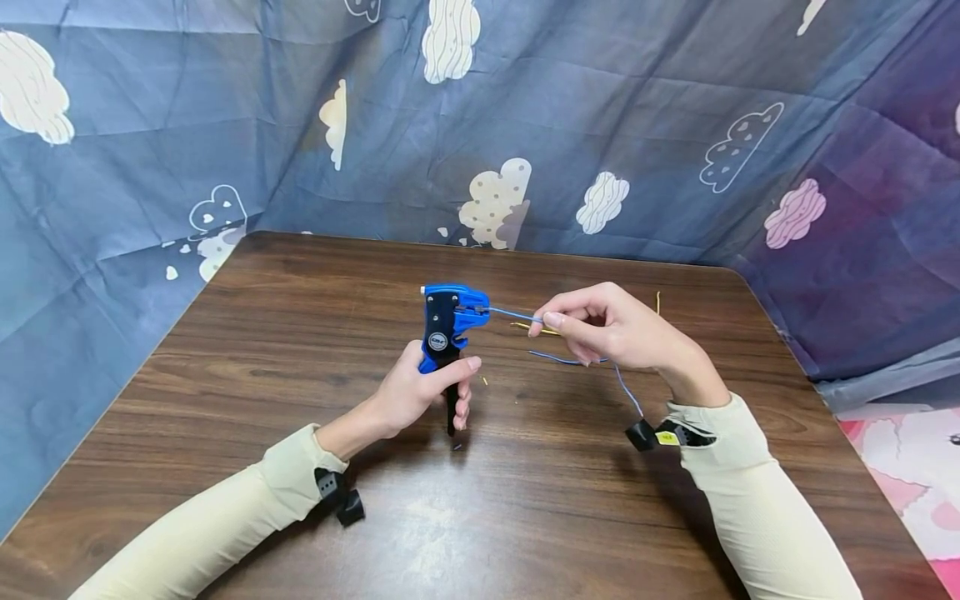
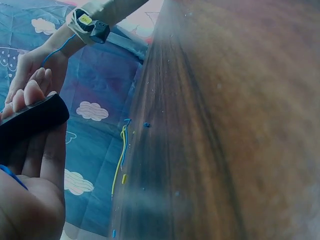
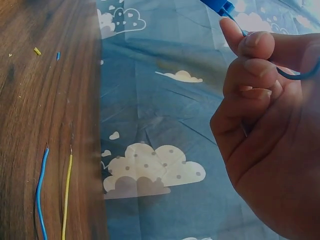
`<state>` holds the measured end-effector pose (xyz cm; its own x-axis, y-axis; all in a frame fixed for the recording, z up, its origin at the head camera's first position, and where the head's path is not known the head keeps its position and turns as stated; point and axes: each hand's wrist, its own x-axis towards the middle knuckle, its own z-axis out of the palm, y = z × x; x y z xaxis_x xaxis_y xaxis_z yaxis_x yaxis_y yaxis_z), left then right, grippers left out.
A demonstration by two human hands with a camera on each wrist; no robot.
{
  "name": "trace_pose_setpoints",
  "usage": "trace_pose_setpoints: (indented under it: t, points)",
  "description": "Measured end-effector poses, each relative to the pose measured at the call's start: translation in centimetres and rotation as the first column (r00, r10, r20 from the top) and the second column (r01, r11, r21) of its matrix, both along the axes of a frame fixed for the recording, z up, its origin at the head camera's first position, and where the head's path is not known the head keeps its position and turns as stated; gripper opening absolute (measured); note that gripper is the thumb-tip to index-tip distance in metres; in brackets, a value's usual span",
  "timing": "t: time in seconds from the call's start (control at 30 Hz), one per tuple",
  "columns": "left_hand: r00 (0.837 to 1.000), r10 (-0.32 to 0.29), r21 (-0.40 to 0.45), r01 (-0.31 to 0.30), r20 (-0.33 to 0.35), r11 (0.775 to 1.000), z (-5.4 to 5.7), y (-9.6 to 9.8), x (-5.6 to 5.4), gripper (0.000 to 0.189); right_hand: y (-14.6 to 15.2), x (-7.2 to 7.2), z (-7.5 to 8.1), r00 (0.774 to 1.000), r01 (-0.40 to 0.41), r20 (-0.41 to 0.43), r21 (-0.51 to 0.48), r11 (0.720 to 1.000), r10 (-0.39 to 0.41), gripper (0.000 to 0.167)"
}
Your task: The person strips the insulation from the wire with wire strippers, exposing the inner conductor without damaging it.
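Note:
My left hand (image 1: 408, 392) grips the handles of a blue and black wire stripper (image 1: 441, 321), holding it upright above the table. Its nose points right. A blue wire (image 1: 516, 314) runs from the nose to my right hand (image 1: 611, 329), which pinches it between thumb and forefinger a short way from the tool. The wire's free end is hidden inside the stripper's jaws, and its tail hangs down past the right wrist. In the left wrist view the black handle (image 2: 35, 117) lies across the curled fingers. The stripper's blue nose (image 3: 218, 6) shows at the top of the right wrist view.
On the brown table (image 1: 300, 333), another blue wire (image 3: 41, 192) and a yellow wire (image 3: 67, 195) lie side by side, bare strands at their ends. Small insulation scraps are scattered about, including a yellow piece (image 3: 37, 51) and a blue piece (image 3: 58, 56). A cloud-patterned curtain (image 1: 390, 167) hangs behind.

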<state>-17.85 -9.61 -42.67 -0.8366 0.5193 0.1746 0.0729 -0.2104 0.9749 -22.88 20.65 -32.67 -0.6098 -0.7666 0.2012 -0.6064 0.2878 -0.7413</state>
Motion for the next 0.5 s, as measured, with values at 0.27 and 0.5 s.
trace_pose_setpoints:
  t: [0.27, 0.5]
  points:
    - [0.999, 0.045, 0.003, -0.045, -0.020, 0.999, -0.14, -0.13, 0.25, 0.041, -0.30, 0.07, -0.16, 0.999, -0.006, 0.052, 0.039, 0.999, 0.004, 0.021]
    - [0.994, 0.099, -0.012, -0.100, -0.040, 0.995, -0.34, -0.08, 0.45, 0.043, -0.39, 0.24, -0.27, 0.999, -0.009, 0.043, 0.076, 0.997, 0.006, 0.022]
